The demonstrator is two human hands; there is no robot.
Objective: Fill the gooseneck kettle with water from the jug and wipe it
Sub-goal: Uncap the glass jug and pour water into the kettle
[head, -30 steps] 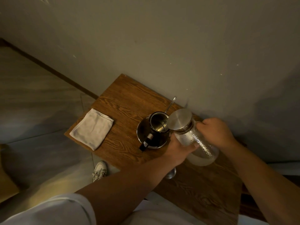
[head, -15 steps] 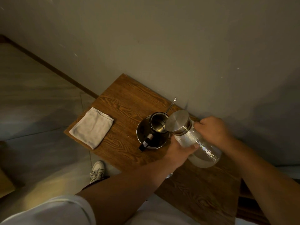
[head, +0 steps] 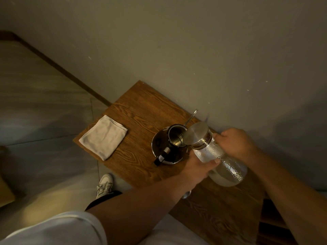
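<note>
A dark steel gooseneck kettle (head: 165, 147) stands lidless on the wooden table (head: 141, 110), its thin spout rising toward the wall and its black handle pointing at me. A clear glass jug (head: 228, 167) with a round steel lid is tilted left, its lid end right over the kettle's open mouth, water in its body. My left hand (head: 198, 167) cups the jug's neck from below. My right hand (head: 235, 144) grips the jug from the wall side. A folded white cloth (head: 103, 137) lies at the table's left edge.
The table stands against a grey wall (head: 194, 59). A small shiny object (head: 186, 194) peeks out under my left forearm near the table's front edge; I cannot tell what it is. My white shoe (head: 104, 186) is on the tiled floor below.
The jug has tipped a little further and shifted slightly so its lid end sits closer over the kettle's mouth. Both hands keep the same hold.
</note>
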